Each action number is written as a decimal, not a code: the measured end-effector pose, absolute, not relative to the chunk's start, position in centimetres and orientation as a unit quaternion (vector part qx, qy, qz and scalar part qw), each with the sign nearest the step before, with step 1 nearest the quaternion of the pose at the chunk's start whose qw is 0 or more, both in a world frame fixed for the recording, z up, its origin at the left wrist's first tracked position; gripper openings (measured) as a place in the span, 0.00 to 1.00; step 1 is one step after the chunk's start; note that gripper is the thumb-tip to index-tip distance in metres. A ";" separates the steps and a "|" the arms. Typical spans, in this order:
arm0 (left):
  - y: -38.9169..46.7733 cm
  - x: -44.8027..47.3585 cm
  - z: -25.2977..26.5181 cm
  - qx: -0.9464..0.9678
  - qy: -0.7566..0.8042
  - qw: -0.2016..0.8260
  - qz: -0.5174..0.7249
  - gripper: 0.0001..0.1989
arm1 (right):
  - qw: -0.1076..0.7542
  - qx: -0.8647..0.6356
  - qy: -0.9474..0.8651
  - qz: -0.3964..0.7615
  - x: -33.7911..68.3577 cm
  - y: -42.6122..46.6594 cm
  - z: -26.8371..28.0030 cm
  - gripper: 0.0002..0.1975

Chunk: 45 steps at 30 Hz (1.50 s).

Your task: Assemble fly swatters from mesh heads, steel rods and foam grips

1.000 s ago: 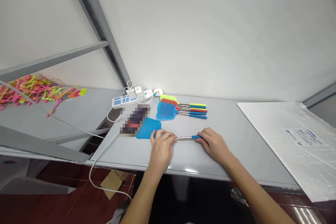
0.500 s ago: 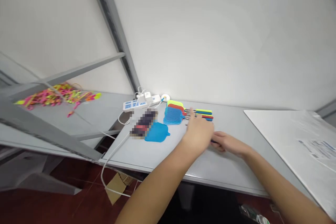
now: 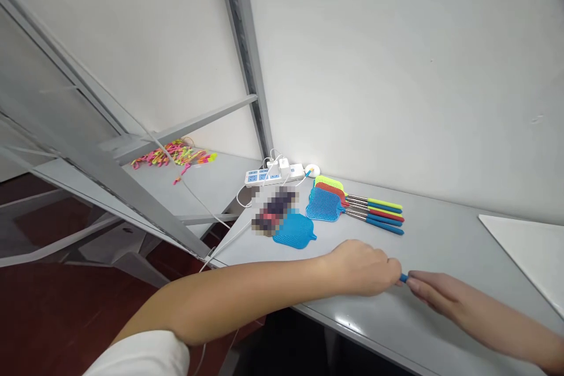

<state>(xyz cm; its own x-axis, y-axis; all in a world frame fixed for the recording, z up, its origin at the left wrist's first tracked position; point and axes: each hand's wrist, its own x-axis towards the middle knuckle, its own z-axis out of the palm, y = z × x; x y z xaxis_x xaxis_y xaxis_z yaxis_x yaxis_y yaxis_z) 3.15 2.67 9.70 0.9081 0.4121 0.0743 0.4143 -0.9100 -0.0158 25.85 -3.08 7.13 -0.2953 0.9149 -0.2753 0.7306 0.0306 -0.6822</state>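
Observation:
A blue fly swatter handle (image 3: 404,277) shows as a short piece between my two hands above the front part of the table. My left hand (image 3: 368,269) is closed in a fist around one side of it, which hides most of that part. My right hand (image 3: 434,291) pinches the other end between thumb and fingers. Behind them lies a row of fly swatters (image 3: 326,204) with yellow, red and blue heads, metal rods and coloured grips. A loose blue swatter head (image 3: 296,231) rests left of my left hand, partly under a blurred-out object (image 3: 274,211).
A white power strip (image 3: 264,175) with plugs and cables stands against the wall. At far left, a pile of pink and yellow items (image 3: 171,154) lies on another table past a grey metal frame (image 3: 251,59). A white sheet-like package (image 3: 524,252) covers the right end.
Both hands have moved right, away from the swatter row, which now shows fully. My left index finger, stretched out before, is folded into the fist. The view has turned left.

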 end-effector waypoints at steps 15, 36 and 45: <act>3.0 -1.1 10.8 -0.941 -0.276 -0.185 0.064 0.20 | 0.083 -0.405 -0.898 -0.151 22.3 -2.2 5.2 0.15; 2.2 -2.7 10.2 -0.985 -0.150 0.089 0.004 0.07 | 0.024 -0.422 -0.522 0.741 19.0 -1.6 11.8 0.18; 3.9 -2.1 10.4 -0.975 -0.222 -0.017 0.013 0.16 | 0.048 -0.515 -0.825 0.228 19.3 -2.9 8.9 0.18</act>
